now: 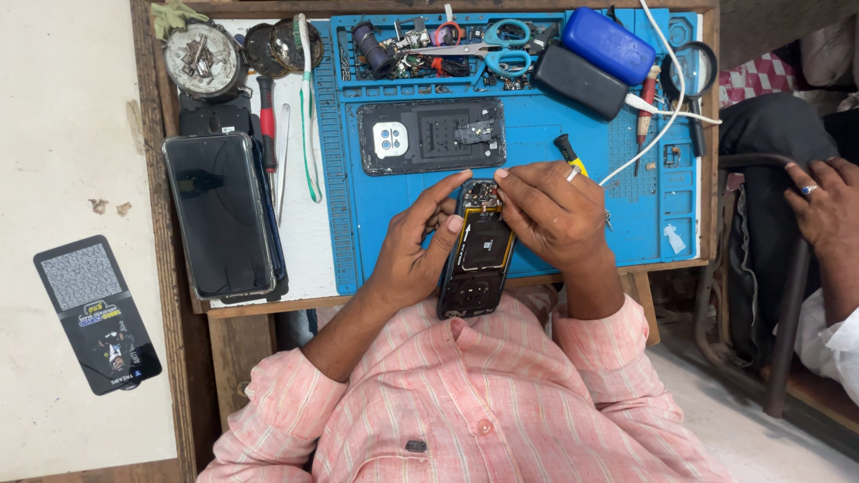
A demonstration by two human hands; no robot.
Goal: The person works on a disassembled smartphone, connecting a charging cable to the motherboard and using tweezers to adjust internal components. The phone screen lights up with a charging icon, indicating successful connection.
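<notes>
My left hand (pixel 413 243) grips an opened phone (pixel 479 255) with its back cover off, inner boards and yellow-edged frame showing. It is held upright over the near edge of the blue work mat (pixel 537 170). My right hand (pixel 553 213) rests on the phone's top end, fingertips pressing at the small parts there. A screwdriver with a black and yellow handle (pixel 567 152) sticks out from behind my right hand. A second opened phone (pixel 431 135) with a white camera block lies flat on the mat just beyond my hands.
A large dark phone (pixel 219 215) lies at the left on the white board. Scissors (pixel 501 46), small parts, a blue case (pixel 608 43), a black box (pixel 580 80), a white cable (pixel 667 107) sit at the back. Another person's hand (pixel 828 210) rests at right.
</notes>
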